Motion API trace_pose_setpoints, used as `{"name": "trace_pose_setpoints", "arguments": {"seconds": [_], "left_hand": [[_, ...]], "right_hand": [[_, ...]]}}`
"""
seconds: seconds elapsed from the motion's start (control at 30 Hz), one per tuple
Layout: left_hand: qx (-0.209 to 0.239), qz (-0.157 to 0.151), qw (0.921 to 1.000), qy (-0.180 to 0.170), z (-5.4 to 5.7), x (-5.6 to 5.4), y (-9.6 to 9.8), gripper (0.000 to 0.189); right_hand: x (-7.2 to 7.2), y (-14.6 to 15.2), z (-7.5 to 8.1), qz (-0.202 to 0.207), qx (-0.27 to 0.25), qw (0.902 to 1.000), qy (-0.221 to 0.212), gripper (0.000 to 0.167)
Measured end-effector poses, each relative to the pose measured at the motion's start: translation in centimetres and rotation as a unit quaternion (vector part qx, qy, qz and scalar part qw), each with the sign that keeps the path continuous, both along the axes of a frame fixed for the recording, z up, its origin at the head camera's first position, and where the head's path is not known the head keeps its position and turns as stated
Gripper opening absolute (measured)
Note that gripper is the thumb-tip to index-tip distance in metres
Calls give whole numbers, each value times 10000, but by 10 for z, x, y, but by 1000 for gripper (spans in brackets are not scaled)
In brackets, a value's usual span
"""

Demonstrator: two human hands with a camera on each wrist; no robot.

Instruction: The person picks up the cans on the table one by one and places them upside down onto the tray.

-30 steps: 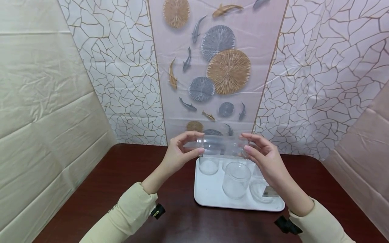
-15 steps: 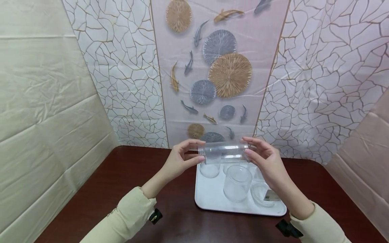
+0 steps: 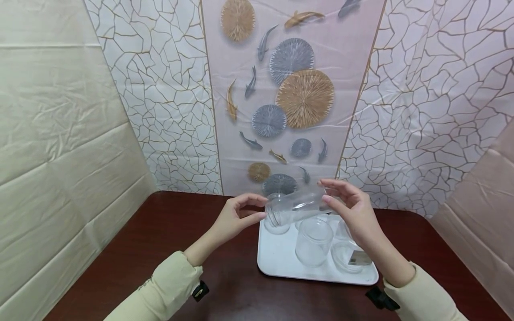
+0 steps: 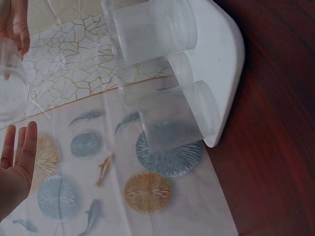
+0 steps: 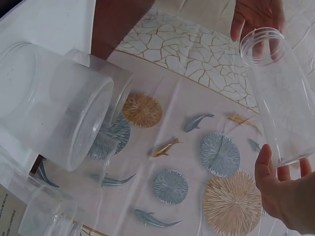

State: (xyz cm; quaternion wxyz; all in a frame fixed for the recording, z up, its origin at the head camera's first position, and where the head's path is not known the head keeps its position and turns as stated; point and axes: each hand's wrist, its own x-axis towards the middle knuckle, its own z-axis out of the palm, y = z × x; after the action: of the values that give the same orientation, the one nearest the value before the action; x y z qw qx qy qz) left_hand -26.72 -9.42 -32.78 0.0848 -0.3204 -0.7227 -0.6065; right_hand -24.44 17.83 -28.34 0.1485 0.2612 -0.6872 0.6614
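A clear, tall jar (image 3: 295,208) with a threaded mouth hangs in the air over the back of the white tray (image 3: 277,261), lying nearly on its side. Its mouth points left and slightly down. At the closed base end, my right hand (image 3: 355,211) grips it between thumb and fingers, as the right wrist view also shows (image 5: 290,194). Beside the mouth is my left hand (image 3: 234,218), fingers spread and loosely extended. In the left wrist view, a gap shows between the left fingers (image 4: 27,147) and the jar (image 4: 12,93).
On the tray stand several more clear containers: a wide jar (image 3: 314,247) in the middle, another (image 3: 277,228) at the back left, and one with a printed label (image 3: 359,257) at the right. The dark red table (image 3: 237,294) meets a patterned backdrop (image 3: 176,133) behind.
The left hand has let go of the jar's mouth and drawn slightly down and left. The jar, level before, now tilts with its mouth lower, still held by the right hand.
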Motion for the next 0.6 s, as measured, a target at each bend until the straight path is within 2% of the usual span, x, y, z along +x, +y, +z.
{"name": "trace_pose_setpoints", "arguments": {"seconds": [0.27, 0.6], "left_hand": [[-253, 167, 9995, -73, -13, -5, -7, 30], [-672, 279, 9970, -269, -39, -19, -13, 43]], "right_hand": [[0, -2, 1, -145, 216, 9995, 172, 28], [-1, -3, 1, -332, 572, 9976, 208, 26]]}}
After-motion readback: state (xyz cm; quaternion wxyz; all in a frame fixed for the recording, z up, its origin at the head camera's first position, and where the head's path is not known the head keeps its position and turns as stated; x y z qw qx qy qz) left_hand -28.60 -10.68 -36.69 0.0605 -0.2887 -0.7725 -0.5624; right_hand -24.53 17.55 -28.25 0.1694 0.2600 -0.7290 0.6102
